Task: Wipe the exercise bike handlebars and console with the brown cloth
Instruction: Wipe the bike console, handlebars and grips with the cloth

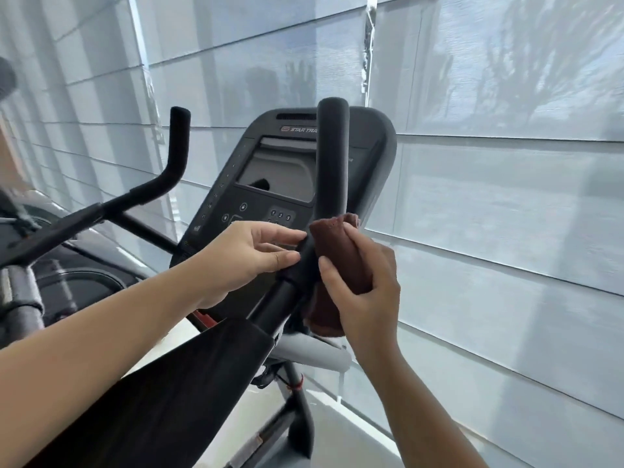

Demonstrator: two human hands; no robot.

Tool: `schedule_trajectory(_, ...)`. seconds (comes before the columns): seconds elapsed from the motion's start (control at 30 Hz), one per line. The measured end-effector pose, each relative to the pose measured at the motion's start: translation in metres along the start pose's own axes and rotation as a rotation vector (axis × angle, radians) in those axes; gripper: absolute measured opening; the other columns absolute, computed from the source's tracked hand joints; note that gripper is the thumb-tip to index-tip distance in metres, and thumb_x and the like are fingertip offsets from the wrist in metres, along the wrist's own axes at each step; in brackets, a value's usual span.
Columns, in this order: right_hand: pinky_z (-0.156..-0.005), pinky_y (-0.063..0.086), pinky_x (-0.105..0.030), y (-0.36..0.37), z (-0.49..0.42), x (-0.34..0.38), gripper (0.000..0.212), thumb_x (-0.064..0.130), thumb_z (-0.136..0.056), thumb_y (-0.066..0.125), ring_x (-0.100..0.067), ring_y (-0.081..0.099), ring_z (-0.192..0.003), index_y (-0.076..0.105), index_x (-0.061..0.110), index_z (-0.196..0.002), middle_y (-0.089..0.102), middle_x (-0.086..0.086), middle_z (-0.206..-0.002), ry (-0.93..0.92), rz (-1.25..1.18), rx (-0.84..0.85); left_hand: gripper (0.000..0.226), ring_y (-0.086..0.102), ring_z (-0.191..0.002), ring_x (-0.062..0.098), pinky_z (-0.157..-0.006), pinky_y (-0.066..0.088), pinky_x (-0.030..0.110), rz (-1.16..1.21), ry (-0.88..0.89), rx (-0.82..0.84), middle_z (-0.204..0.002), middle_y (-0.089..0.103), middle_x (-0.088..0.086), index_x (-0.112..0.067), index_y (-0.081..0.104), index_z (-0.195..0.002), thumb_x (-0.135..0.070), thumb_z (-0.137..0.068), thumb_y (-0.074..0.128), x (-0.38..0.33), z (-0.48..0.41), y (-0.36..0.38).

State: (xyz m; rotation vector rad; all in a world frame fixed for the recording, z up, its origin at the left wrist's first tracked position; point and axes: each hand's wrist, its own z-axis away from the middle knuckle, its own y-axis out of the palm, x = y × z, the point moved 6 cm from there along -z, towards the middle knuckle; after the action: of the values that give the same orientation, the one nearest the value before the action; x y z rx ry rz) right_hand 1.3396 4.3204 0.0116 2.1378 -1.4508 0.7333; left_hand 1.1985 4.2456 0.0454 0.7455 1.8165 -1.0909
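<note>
1. Behind the exercise bike (275, 304), pale pleated blinds (489, 197) covered the whole window wall, with blurred tree shapes showing through at the upper right.
2. Nearest the camera, a long dark pad (189, 383) on the bike ran from the lower left up toward the black tube under the grips.
3. The console (270, 170) stood tilted at the middle, its grey screen unlit, with numbered buttons below the screen and a brand name along the top.
4. Two black foam grips rose upright: the right handlebar (332, 157) crossed in front of the console's right part, and the left handlebar (177, 146) stood well apart to the left.
5. The left hand (243, 258) was open, its fingers fairly straight, the fingertips touching the left side of the right handlebar's lower end.
6. The right hand (368, 298) gripped the brown cloth (341, 255), with its fingers curled round it.
7. The brown cloth, bunched into a roll, was pressed against the right side of that same grip, opposite the left fingertips, with its lower end hanging below the hand.
</note>
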Motion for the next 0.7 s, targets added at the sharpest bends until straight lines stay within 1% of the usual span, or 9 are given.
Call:
schedule_trajectory(0.13, -0.082, 0.037, -0.002, 0.004, -0.011, -0.015, 0.041, 0.021, -0.072, 0.069, 0.004, 0.053, -0.096, 0.059, 0.036, -0.108, 0.054, -0.008, -0.105, -0.039, -0.063, -0.123, 0.039, 0.068, -0.083, 0.017, -0.077, 0.055, 0.024, 0.082, -0.047, -0.003, -0.096, 0.072, 0.016, -0.016, 0.066, -0.106, -0.014, -0.067, 0.068, 0.004, 0.0, 0.0)
schedule_trajectory(0.23, -0.082, 0.038, -0.004, -0.001, -0.051, -0.02, 0.04, 0.02, -0.073, 0.069, 0.005, 0.053, -0.094, 0.056, 0.039, -0.106, 0.053, -0.004, -0.105, -0.06, -0.11, -0.169, 0.043, 0.068, -0.085, 0.023, -0.082, 0.054, 0.031, 0.099, -0.074, 0.014, -0.095, 0.072, 0.017, -0.015, 0.067, -0.106, -0.016, -0.063, 0.068, 0.005, -0.001, -0.001)
schedule_trajectory(0.37, -0.085, 0.038, -0.007, 0.004, -0.122, 0.0, 0.039, 0.017, -0.076, 0.069, -0.002, 0.052, -0.097, 0.055, 0.028, -0.111, 0.051, 0.004, -0.102, -0.214, -0.089, -0.051, 0.041, 0.068, -0.089, 0.026, -0.082, 0.056, 0.031, 0.113, -0.101, 0.001, -0.091, 0.073, 0.014, -0.021, 0.072, -0.098, -0.02, -0.058, 0.071, 0.006, -0.001, -0.003)
schedule_trajectory(0.43, -0.088, 0.041, -0.014, 0.008, -0.149, 0.009, 0.038, 0.018, -0.078, 0.067, -0.007, 0.054, -0.101, 0.055, 0.025, -0.113, 0.054, 0.012, -0.102, -0.275, -0.097, 0.026, 0.041, 0.068, -0.089, 0.026, -0.078, 0.056, 0.028, 0.108, -0.129, 0.007, -0.093, 0.073, 0.015, -0.024, 0.072, -0.098, -0.02, -0.057, 0.073, 0.005, 0.0, -0.002)
schedule_trajectory(0.5, -0.087, 0.041, -0.013, 0.012, -0.157, 0.01, 0.039, 0.014, -0.079, 0.065, 0.001, 0.055, -0.099, 0.055, 0.022, -0.116, 0.057, 0.015, -0.103, -0.286, -0.167, 0.096, 0.039, 0.068, -0.09, 0.025, -0.078, 0.055, 0.026, 0.071, -0.154, -0.009, -0.094, 0.072, 0.016, -0.027, 0.072, -0.098, -0.014, -0.062, 0.08, 0.004, 0.0, -0.002)
schedule_trajectory(0.53, -0.087, 0.041, -0.012, 0.012, -0.152, 0.006, 0.04, 0.013, -0.079, 0.065, 0.003, 0.054, -0.098, 0.054, 0.021, -0.117, 0.058, 0.014, -0.104, -0.284, -0.193, 0.115, 0.039, 0.067, -0.092, 0.025, -0.081, 0.054, 0.028, 0.047, -0.165, -0.024, -0.095, 0.072, 0.016, -0.027, 0.072, -0.099, -0.013, -0.064, 0.081, 0.002, 0.001, -0.003)
schedule_trajectory(0.6, -0.09, 0.04, -0.015, 0.011, -0.128, -0.012, 0.04, 0.012, -0.079, 0.065, -0.004, 0.055, -0.103, 0.054, 0.021, -0.116, 0.06, 0.001, -0.109, -0.273, -0.22, 0.128, 0.037, 0.067, -0.094, 0.024, -0.083, 0.054, 0.028, 0.013, -0.179, -0.05, -0.095, 0.073, 0.013, -0.026, 0.072, -0.099, -0.012, -0.065, 0.077, -0.001, 0.002, -0.002)
schedule_trajectory(0.63, -0.092, 0.04, -0.015, 0.01, -0.11, -0.022, 0.039, 0.013, -0.078, 0.065, -0.01, 0.056, -0.105, 0.056, 0.021, -0.115, 0.06, -0.006, -0.112, -0.259, -0.244, 0.13, 0.037, 0.068, -0.092, 0.022, -0.079, 0.054, 0.025, 0.006, -0.186, -0.064, -0.094, 0.073, 0.012, -0.025, 0.072, -0.1, -0.012, -0.064, 0.073, -0.003, 0.003, -0.001)
schedule_trajectory(0.7, -0.092, 0.038, -0.014, 0.008, -0.076, -0.041, 0.039, 0.019, -0.075, 0.064, -0.011, 0.055, -0.107, 0.058, 0.026, -0.112, 0.059, -0.011, -0.114, -0.2, -0.307, 0.131, 0.039, 0.069, -0.087, 0.02, -0.071, 0.054, 0.02, 0.0, -0.207, -0.113, -0.091, 0.074, 0.01, -0.024, 0.072, -0.098, -0.011, -0.062, 0.067, -0.008, 0.006, 0.001)
